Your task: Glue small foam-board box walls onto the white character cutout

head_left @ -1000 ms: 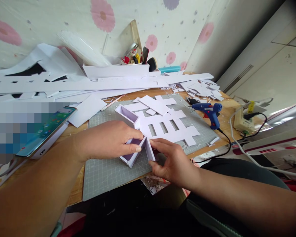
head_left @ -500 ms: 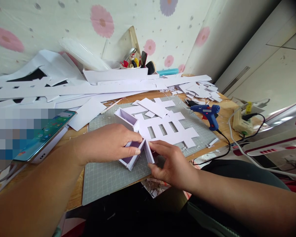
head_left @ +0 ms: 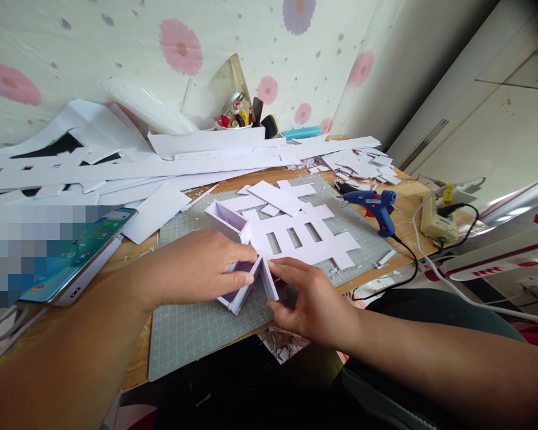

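A white foam-board box structure [head_left: 226, 220] with open compartments stands on the grey cutting mat [head_left: 179, 340]. My left hand [head_left: 197, 266] pinches the wall of its nearer compartment between thumb and forefinger. Between the fingers and thumb of my right hand [head_left: 311, 301] is a narrow white strip [head_left: 269, 280], held on edge. The strip's far end meets the box corner, and its near end stands apart at an angle. Behind my hands a flat white cut-out [head_left: 305, 236] with rectangular slots lies on the mat, with loose white pieces [head_left: 275, 197] over its far part.
To the right, a blue glue gun [head_left: 376, 206] stands near a power strip [head_left: 437, 221] with cables. A phone [head_left: 83, 254] leans at the left. Long white boards [head_left: 138, 170], scraps [head_left: 358, 161] and a tool holder [head_left: 235, 125] are at the back.
The camera view has shifted slightly. Both hands keep their grips on the box and the strip, with almost no visible movement between them.
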The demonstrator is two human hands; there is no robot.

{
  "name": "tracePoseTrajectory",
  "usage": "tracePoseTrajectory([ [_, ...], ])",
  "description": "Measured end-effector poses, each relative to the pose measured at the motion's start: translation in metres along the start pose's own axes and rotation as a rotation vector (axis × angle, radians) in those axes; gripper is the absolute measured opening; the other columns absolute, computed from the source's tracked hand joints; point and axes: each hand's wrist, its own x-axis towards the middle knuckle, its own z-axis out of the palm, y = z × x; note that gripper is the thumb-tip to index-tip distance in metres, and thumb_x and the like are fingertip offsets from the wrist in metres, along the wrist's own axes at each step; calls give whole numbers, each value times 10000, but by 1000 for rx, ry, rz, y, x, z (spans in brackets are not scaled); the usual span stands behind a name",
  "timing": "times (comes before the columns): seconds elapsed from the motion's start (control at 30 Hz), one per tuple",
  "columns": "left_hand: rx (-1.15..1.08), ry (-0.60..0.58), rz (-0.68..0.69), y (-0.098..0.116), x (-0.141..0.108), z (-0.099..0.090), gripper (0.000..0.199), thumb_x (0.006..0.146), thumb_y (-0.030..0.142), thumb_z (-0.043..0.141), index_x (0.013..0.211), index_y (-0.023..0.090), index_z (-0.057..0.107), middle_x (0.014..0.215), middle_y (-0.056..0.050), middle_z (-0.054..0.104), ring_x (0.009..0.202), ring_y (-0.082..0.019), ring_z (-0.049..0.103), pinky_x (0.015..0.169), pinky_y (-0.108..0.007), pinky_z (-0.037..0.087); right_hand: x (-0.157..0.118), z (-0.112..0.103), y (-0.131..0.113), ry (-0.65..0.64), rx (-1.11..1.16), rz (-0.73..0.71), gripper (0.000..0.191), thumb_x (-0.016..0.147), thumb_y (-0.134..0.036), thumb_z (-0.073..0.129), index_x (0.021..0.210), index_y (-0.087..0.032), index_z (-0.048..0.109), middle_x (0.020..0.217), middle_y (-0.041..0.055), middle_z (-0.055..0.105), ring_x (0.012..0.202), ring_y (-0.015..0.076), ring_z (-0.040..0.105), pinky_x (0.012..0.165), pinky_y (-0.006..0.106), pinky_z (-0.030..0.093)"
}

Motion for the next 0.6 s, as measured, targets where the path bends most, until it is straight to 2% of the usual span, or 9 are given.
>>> tracePoseTrajectory([
  [0.33, -40, 0, 5, 6, -3, -5, 166, 899, 304, 520, 824, 251, 659, 721, 27, 674, 647, -153, 583, 590, -261, 320, 0, 4, -2, 44, 3, -8, 279, 737, -136, 566, 984, -106, 691, 937, 131, 694, 958, 258, 699, 894, 376, 579],
  [0.6, -9, 26, -27, 8, -6, -5, 158, 880, 355, 560, 789, 244, 626, 665, 23, 642, 617, -156, 546, 569, -270, 317, -3, 9, 7, 82, -61, -48, 419, 728, -124, 563, 1127, -140, 692, 1133, 161, 730, 1040, 236, 721, 912, 327, 591],
])
